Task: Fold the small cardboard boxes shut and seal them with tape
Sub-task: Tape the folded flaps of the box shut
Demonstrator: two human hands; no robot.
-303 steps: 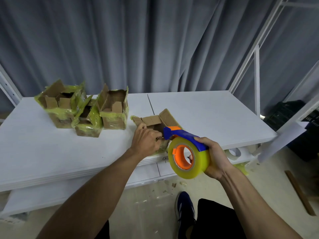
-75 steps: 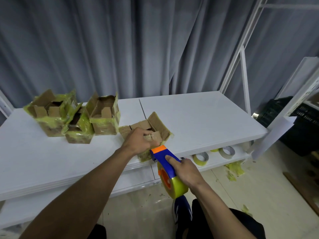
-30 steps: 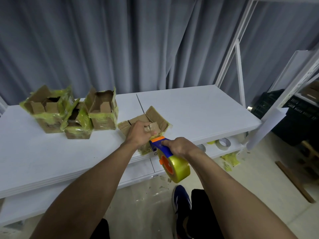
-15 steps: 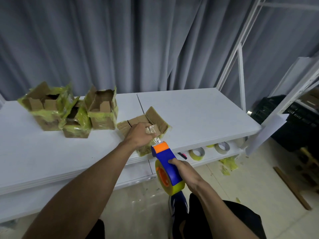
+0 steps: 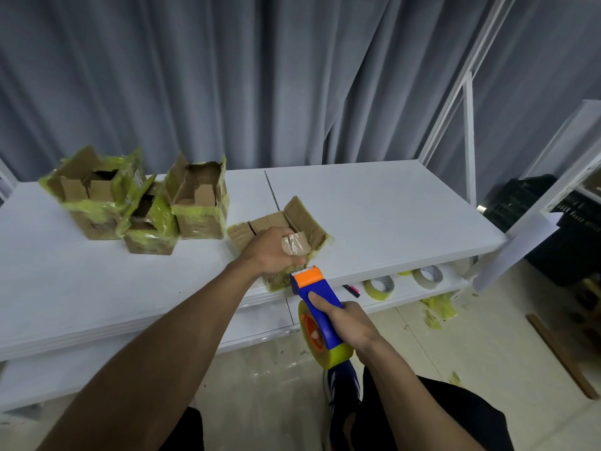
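Mostly, we lose the near side of the small brown cardboard box [image 5: 294, 218] under the left hand [image 5: 271, 252], whose fingers curl over its top edge and hold it at the front edge of the white counter [image 5: 374, 216]. A crinkled scrap of clear tape [image 5: 293, 245] shows by the knuckles. The box's far flaps stand open, and we cannot see inside.

The right hand [image 5: 346, 323] grips the blue and orange tape dispenser [image 5: 312, 288], thumb on the blue handle. Its orange head is against the box's near face, and its yellowish roll [image 5: 338, 354] hangs below the counter's edge.

Toward the back left corner, three open cardboard boxes wrapped in yellow-green tape [image 5: 148, 237] stand touching. Their insides are dark, so we cannot tell what they hold. A dark mark on the leftmost one's side is too blurred to read.

On the lower shelf [image 5: 405, 288] lie two tape rolls [image 5: 370, 289] and a pink-tipped marker [image 5: 351, 290], partly hidden by the counter.
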